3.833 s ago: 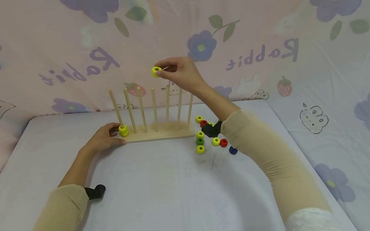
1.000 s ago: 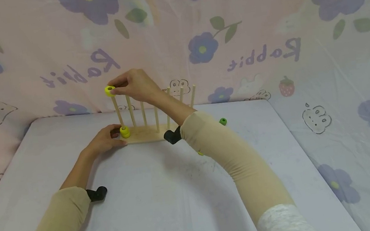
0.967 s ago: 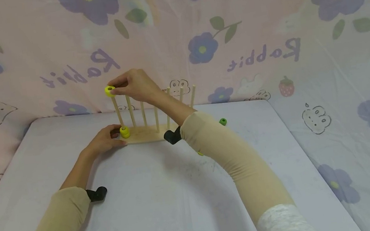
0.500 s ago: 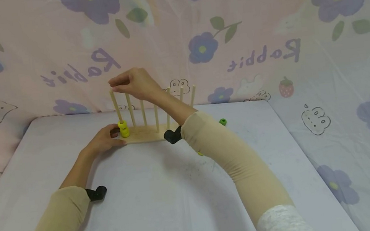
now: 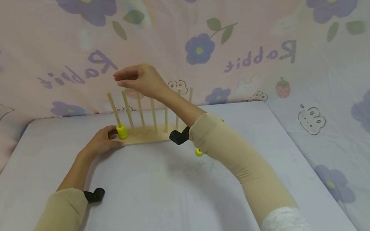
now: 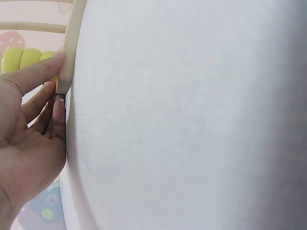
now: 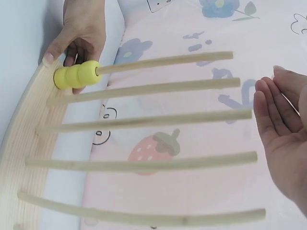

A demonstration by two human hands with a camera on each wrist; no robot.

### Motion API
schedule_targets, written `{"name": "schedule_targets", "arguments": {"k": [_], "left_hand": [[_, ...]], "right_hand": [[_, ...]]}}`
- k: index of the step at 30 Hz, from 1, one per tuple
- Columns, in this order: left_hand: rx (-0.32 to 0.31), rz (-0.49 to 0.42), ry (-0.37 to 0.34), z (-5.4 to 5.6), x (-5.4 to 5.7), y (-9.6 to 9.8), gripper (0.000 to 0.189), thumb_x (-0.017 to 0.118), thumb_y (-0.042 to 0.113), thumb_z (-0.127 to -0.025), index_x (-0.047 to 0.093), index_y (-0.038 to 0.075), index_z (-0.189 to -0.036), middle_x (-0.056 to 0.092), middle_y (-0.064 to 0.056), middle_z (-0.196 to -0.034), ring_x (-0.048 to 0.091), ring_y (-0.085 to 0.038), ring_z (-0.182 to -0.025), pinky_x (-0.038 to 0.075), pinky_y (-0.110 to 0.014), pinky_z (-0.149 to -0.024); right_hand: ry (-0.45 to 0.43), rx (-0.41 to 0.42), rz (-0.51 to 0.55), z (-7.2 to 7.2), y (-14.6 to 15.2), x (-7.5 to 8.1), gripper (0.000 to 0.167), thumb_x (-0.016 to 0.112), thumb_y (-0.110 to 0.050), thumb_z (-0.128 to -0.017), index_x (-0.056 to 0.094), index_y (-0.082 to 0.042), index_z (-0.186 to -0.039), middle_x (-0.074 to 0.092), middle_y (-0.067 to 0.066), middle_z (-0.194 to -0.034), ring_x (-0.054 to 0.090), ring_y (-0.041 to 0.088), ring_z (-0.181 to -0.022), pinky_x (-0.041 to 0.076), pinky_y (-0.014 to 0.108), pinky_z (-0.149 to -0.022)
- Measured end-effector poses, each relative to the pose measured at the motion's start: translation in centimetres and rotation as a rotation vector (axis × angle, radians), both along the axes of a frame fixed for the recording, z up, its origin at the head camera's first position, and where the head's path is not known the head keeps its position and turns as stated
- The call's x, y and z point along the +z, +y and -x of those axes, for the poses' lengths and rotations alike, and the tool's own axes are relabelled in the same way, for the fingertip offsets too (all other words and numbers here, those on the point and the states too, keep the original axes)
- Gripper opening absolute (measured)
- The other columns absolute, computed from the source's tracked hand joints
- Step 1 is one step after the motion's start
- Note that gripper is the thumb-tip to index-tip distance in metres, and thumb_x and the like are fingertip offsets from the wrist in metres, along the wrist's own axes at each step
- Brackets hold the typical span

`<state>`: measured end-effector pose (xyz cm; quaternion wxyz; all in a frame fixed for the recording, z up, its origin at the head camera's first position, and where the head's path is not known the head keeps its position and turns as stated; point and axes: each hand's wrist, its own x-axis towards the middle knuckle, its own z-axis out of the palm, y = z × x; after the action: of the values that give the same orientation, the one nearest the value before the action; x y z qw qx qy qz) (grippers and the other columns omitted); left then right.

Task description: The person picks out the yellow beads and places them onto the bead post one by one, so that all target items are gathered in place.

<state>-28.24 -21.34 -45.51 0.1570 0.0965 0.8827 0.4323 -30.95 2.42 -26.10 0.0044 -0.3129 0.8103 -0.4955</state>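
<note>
A wooden peg rack [image 5: 149, 136] stands on the table, its upright pegs in a row. Three yellow beads [image 7: 76, 75] are stacked at the foot of the leftmost peg [image 5: 114, 109]. My left hand [image 5: 102, 142] grips the rack's left end. In the left wrist view its thumb [image 6: 45, 67] presses on the base beside the beads, with the other fingers at the end of the board. My right hand [image 5: 144, 81] hovers above the pegs, fingers extended and holding nothing; in the right wrist view it is just beyond the peg tips.
A loose yellow bead [image 5: 199, 152] lies on the white table [image 5: 153, 196] right of the rack. The edge of a green bead [image 5: 222, 120] shows past my right sleeve [image 5: 242, 162], which hides the area around it. A printed cloth [image 5: 160, 26] hangs behind the table.
My right hand carried a yellow bead left to the leftmost peg and let it go. It dropped onto the two there, and the hand has since lifted slightly right. My left hand stays put.
</note>
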Motion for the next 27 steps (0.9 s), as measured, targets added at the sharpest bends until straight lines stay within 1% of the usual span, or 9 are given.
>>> {"name": "schedule_targets", "arguments": {"k": [4,8,10,12,17,22,27], "left_hand": [[-0.008,0.006,0.007,0.0,-0.1,-0.2,0.085,0.077,0.019,-0.088,0.026,-0.01,-0.15,0.035,-0.033,-0.15,0.038,-0.047,-0.136,0.03,-0.055,-0.116],[-0.009,0.01,-0.002,-0.2,0.1,-0.3,0.085,0.076,0.018,-0.089,0.025,-0.01,-0.151,0.034,-0.033,-0.15,0.037,-0.047,-0.137,0.03,-0.055,-0.116],[-0.009,0.01,0.005,-0.2,0.2,-0.3,0.084,0.076,0.018,-0.089,0.025,-0.01,-0.151,0.033,-0.033,-0.151,0.037,-0.047,-0.136,0.03,-0.055,-0.116],[-0.01,0.009,0.014,-0.2,0.2,-0.3,0.084,0.075,0.017,-0.089,0.025,-0.01,-0.15,0.034,-0.033,-0.15,0.037,-0.047,-0.136,0.03,-0.055,-0.116],[-0.008,0.006,0.008,-0.2,0.0,-0.1,0.083,0.075,0.015,-0.089,0.024,-0.012,-0.15,0.033,-0.035,-0.149,0.038,-0.048,-0.136,0.03,-0.055,-0.116],[-0.011,-0.003,0.006,-0.3,-0.2,0.1,0.083,0.075,0.014,-0.089,0.025,-0.011,-0.15,0.034,-0.034,-0.15,0.037,-0.048,-0.136,0.03,-0.055,-0.116],[-0.016,0.0,0.016,-0.2,0.0,0.1,0.083,0.075,0.015,-0.089,0.025,-0.012,-0.15,0.034,-0.034,-0.149,0.038,-0.048,-0.135,0.03,-0.055,-0.116]], "right_hand": [[0.006,-0.005,0.029,-0.1,1.4,0.3,0.025,0.073,-0.014,-0.091,0.074,-0.009,-0.116,0.074,-0.001,-0.11,0.069,0.005,-0.097,0.053,0.017,-0.087],[0.023,0.008,0.06,0.0,3.1,0.1,0.026,0.073,-0.013,-0.091,0.074,-0.006,-0.116,0.074,0.004,-0.111,0.069,0.009,-0.099,0.053,0.019,-0.09],[0.034,0.006,0.081,0.1,4.0,0.0,0.026,0.073,-0.012,-0.091,0.073,-0.005,-0.116,0.073,0.007,-0.112,0.07,0.012,-0.1,0.054,0.021,-0.091],[0.022,-0.008,0.096,0.3,5.0,-0.1,0.027,0.073,-0.011,-0.09,0.073,-0.004,-0.116,0.073,0.008,-0.112,0.07,0.014,-0.101,0.054,0.023,-0.091],[0.003,-0.037,0.07,0.1,7.2,-0.3,0.028,0.074,-0.013,-0.09,0.073,-0.005,-0.117,0.073,0.007,-0.113,0.069,0.013,-0.102,0.055,0.024,-0.091],[0.026,-0.049,0.079,-0.4,9.5,-0.5,0.028,0.073,-0.012,-0.091,0.073,-0.005,-0.118,0.073,0.007,-0.113,0.069,0.014,-0.102,0.056,0.027,-0.091],[0.03,-0.09,0.074,-0.7,11.6,-0.6,0.028,0.074,-0.012,-0.09,0.072,-0.006,-0.118,0.073,0.006,-0.113,0.069,0.013,-0.102,0.056,0.027,-0.09]]}}
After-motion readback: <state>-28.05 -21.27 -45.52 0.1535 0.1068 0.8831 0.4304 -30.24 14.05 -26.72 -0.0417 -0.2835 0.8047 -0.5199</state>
